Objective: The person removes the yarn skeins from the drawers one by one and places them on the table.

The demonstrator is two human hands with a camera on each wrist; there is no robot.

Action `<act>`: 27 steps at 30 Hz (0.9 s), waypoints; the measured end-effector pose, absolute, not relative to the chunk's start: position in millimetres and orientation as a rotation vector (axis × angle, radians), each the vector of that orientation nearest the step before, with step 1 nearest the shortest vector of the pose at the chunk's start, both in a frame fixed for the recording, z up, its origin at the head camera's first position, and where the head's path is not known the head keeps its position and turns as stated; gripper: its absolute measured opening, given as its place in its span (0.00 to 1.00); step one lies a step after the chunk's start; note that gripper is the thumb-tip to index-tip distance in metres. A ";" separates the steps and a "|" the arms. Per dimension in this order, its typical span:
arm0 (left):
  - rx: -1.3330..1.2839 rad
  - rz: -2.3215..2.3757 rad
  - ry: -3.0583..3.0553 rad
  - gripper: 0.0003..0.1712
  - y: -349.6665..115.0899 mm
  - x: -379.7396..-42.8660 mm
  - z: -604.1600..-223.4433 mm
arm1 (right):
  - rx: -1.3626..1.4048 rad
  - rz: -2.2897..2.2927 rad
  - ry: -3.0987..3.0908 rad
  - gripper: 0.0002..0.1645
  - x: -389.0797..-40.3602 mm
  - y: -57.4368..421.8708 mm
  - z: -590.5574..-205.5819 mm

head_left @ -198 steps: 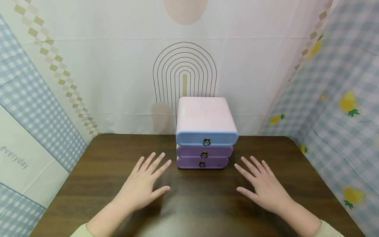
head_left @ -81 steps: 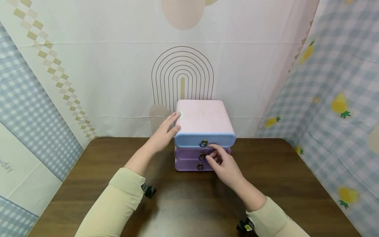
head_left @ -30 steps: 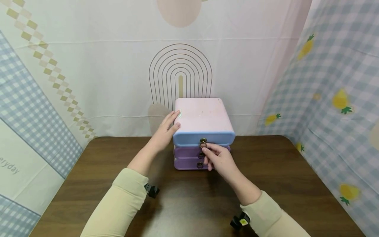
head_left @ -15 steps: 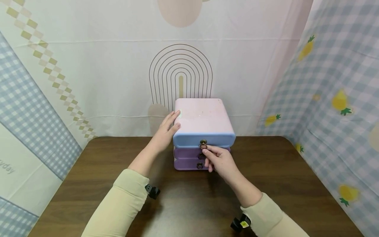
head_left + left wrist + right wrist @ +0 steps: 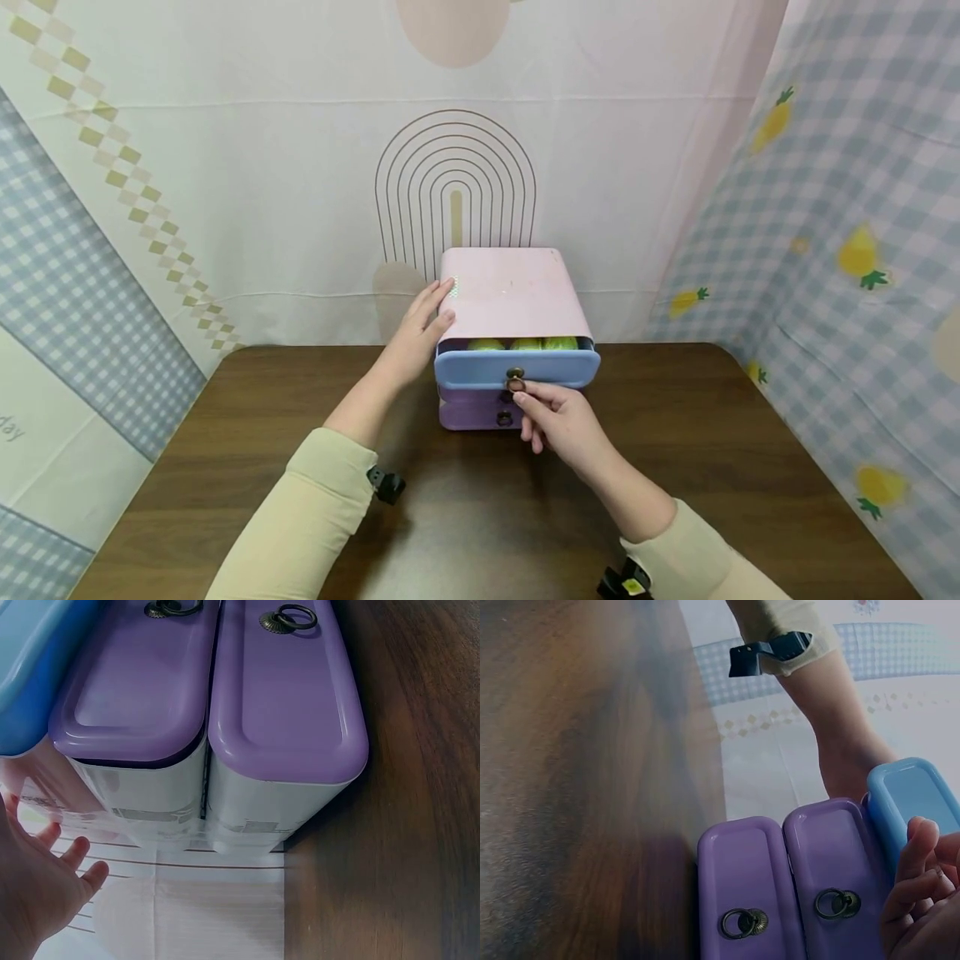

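Note:
A pink-topped drawer cabinet (image 5: 510, 292) stands on the table against the back cloth. Its blue top drawer (image 5: 471, 369) is pulled part way out. Several rounded, yellow-green things (image 5: 561, 343) show inside; their kind is unclear, as the cabinet top hides most of them. My right hand (image 5: 564, 418) pinches the brass ring pull (image 5: 515, 384) between thumb and index finger, the other fingers curled below. Against the cabinet's upper left side rests my left hand (image 5: 412, 340), fingers extended. Below, two purple drawers (image 5: 289, 690) are closed, each with its own ring pull.
The dark wooden table (image 5: 480, 517) spreads out in front of the cabinet. A patterned cloth (image 5: 300, 208) hangs behind, with checked cloth (image 5: 817, 283) at the right side. Both wrists carry small black cameras (image 5: 386, 485).
Both hands went from hovering over the table to the cabinet. My right hand took the ring pull and drew the top drawer toward me, exposing the green things. My left hand stayed on the side.

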State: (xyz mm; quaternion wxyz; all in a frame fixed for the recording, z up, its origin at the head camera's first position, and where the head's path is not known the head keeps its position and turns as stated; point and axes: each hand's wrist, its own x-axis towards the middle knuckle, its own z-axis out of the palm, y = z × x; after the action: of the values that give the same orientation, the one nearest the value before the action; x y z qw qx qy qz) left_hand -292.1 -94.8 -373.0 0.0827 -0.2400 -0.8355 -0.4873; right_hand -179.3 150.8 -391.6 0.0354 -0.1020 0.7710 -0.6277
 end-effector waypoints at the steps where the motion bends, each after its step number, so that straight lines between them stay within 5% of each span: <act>1: -0.714 -1.453 -2.497 0.35 -94.7 -292.1 -373.0 | -0.325 -1.914 2.379 0.19 -177.7 151.4 -391.5; 27: -0.703 -1.468 -2.485 0.35 -92.8 -291.5 -373.5 | -0.495 -1.664 2.457 0.20 -132.5 166.2 -390.4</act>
State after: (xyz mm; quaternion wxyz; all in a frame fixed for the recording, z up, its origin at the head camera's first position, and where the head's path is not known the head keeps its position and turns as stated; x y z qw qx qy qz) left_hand -291.5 -92.8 -373.5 0.0853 -0.2356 -0.8336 -0.4923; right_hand -132.5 166.2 -390.4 0.0666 -0.1643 0.8149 -0.5519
